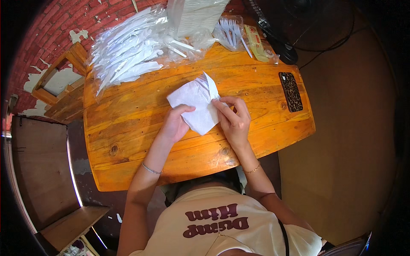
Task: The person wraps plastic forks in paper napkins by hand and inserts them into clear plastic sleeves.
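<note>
A white paper napkin (195, 102) is held up over the wooden table, partly folded, with a raised flap at its upper right. My left hand (177, 123) grips its lower left side, thumb on top and the fingers hidden beneath. At the right edge my right hand (235, 120) pinches the flap between thumb and fingertips. Several pale utensil ends show faintly inside the fold near the top; their kind cannot be told. Beyond my hands, a large pile of napkin-wrapped items in clear plastic (128, 48) lies at the back left.
The wooden table (128, 144) bears a stack of napkins (200, 16), a plastic bag of white forks (230, 32), loose white plastic utensils (182, 48), a yellowish packet (256, 43) and a leopard-print phone case (291, 92). A fan base (286, 54) with cables stands at the back right.
</note>
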{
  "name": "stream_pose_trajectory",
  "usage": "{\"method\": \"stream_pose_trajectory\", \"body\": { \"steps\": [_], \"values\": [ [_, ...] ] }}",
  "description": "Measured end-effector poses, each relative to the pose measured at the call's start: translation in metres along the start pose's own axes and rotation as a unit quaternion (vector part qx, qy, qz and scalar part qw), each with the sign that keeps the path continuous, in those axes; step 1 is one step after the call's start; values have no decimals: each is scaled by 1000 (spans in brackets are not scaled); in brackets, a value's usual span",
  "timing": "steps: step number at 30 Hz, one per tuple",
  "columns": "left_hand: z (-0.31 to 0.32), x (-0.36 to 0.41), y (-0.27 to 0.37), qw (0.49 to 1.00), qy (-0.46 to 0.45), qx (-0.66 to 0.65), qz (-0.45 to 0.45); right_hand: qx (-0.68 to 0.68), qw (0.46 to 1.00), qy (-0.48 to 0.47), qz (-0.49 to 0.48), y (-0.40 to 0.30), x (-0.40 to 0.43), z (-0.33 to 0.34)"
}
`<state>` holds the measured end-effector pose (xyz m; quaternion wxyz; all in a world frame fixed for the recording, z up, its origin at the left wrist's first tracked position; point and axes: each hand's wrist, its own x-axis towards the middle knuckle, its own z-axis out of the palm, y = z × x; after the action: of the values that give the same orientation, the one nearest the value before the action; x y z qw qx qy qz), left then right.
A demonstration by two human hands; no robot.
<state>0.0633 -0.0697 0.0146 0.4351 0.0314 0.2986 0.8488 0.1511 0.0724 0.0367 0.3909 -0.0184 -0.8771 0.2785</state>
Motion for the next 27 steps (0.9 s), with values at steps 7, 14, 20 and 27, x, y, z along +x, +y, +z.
{"method": "stream_pose_trajectory", "body": {
  "steps": [7, 14, 20, 27],
  "values": [
    [22, 4, -2, 979, 130, 101, 120, -19, 995, -74, -68, 1, -7, 1],
    [12, 7, -3, 964, 147, 165, 150, 40, 992, -106, -46, -5, -4, -4],
    [11, 6, 0, 942, 129, 256, 173, 296, 911, -135, 252, -2, -2, 6],
    [15, 2, 9, 984, 87, 114, 102, 408, 801, -146, 412, 4, -9, 3]
  ]
}}
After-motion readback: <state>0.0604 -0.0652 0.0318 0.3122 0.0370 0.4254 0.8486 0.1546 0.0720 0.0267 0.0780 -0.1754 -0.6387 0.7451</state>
